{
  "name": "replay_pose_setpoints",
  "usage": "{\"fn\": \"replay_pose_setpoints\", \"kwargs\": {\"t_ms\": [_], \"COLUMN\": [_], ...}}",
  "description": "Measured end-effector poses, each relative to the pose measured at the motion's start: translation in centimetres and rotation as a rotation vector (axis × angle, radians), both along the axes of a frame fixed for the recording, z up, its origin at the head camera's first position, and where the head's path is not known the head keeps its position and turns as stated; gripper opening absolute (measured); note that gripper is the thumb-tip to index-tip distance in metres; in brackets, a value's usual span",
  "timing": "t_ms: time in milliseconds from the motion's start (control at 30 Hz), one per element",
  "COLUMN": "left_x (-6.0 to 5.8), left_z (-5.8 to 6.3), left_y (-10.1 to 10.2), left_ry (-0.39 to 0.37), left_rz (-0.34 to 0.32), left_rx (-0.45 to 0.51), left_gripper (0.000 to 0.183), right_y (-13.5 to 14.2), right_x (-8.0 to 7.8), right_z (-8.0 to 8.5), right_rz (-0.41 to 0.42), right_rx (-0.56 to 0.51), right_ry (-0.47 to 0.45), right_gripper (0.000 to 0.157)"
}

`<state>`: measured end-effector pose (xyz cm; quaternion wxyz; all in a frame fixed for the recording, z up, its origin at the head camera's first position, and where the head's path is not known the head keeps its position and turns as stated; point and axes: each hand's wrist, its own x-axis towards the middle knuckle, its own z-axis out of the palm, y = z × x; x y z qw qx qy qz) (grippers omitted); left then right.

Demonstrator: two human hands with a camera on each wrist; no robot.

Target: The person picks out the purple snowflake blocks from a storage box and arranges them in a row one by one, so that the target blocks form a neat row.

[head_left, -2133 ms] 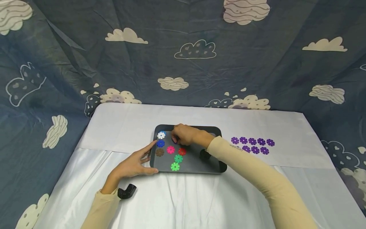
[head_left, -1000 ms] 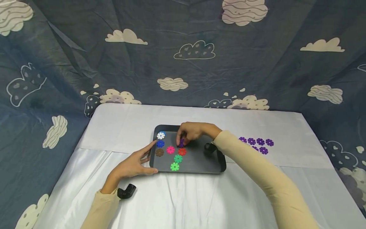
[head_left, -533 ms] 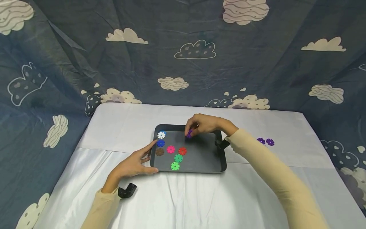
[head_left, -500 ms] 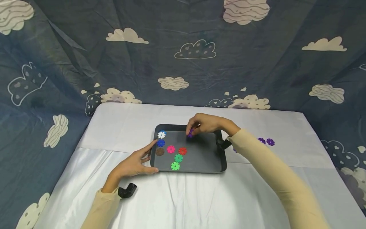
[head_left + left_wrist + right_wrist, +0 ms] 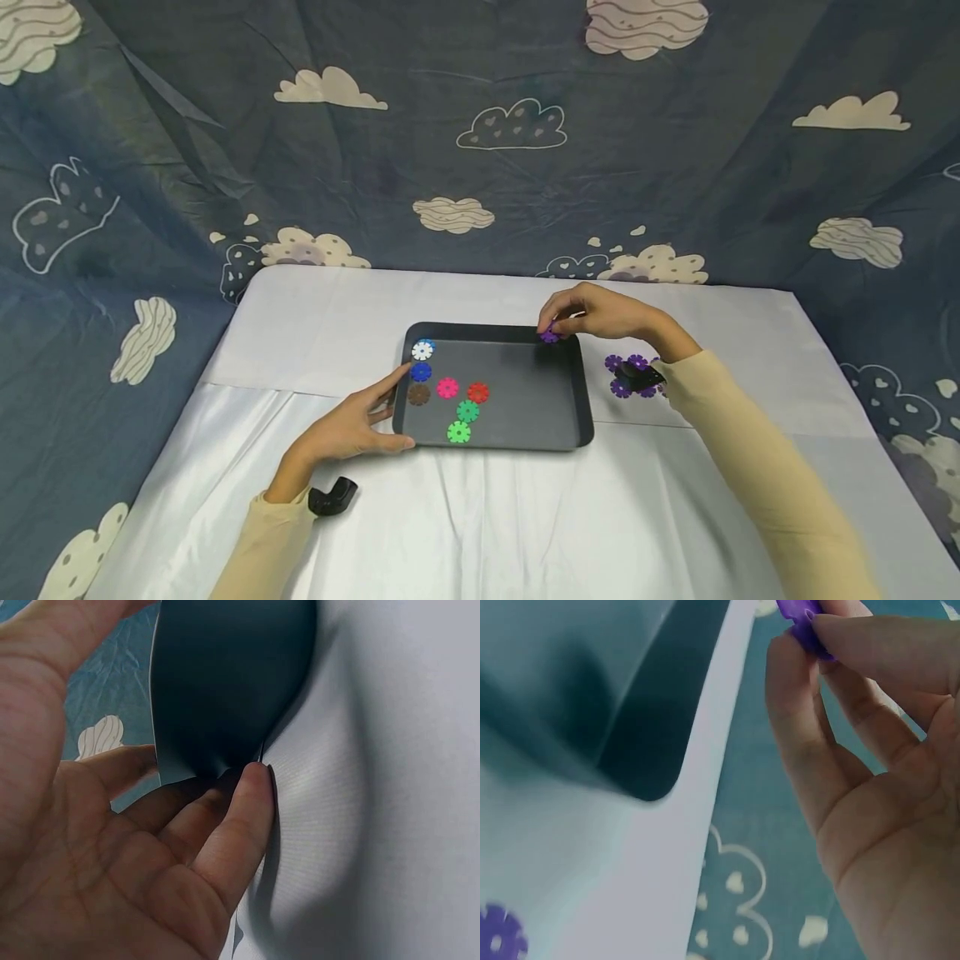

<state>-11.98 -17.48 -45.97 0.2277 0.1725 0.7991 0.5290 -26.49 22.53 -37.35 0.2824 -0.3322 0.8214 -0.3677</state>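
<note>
In the head view, my left hand (image 5: 348, 429) touches the left side of a dark grey tray (image 5: 525, 417), its index finger and thumb spread along the edge. The left wrist view has its fingers (image 5: 236, 832) nearly straight against the tray's outer wall. My right hand (image 5: 600, 311) pinches a purple notched interlocking disc (image 5: 550, 335) above the tray's back right corner. This disc (image 5: 808, 630) sits between thumb and fingertips in the right wrist view. Inside the tray lie white (image 5: 422, 351), blue (image 5: 421, 372), brown (image 5: 419, 394), pink (image 5: 447, 387), red (image 5: 477, 392) and green (image 5: 468, 411) discs.
Several more purple discs (image 5: 620, 389) lie in rows on the white cloth right of the tray, partly covered by the right wrist's black camera mount (image 5: 637, 377). Another black mount (image 5: 333, 497) sits at the left wrist. A cloud-patterned curtain (image 5: 510, 217) hangs behind the table.
My right hand has lifted the purple disc from beside the red one and carried it right, to the tray's back right corner. My left hand has stayed at the tray's left side.
</note>
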Motion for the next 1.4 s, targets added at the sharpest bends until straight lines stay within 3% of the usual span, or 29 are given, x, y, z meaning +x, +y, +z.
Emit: {"fn": "replay_pose_setpoints", "kwargs": {"t_ms": [267, 600, 867, 1400], "left_x": [0.1, -0.1, 0.0, 0.1], "left_z": [-0.1, -0.2, -0.1, 0.1], "left_y": [-0.1, 0.1, -0.1, -0.1], "left_ry": [-0.005, 0.009, 0.022, 0.010], "left_rz": [-0.002, -0.005, -0.005, -0.003], "left_rx": [-0.009, -0.010, -0.015, 0.000], "left_gripper": [0.111, 0.111, 0.111, 0.110], "right_y": [4.1, 10.0, 15.0, 22.8], "right_x": [1.2, 3.3, 5.5, 9.5], "right_z": [-0.1, -1.1, -2.2, -6.3], "right_rz": [-0.110, -0.256, -0.445, -0.624], "right_rx": [-0.027, 0.019, 0.129, 0.288], "right_ry": [0.015, 0.059, 0.073, 0.014], "right_gripper": [0.017, 0.021, 0.025, 0.045]}}
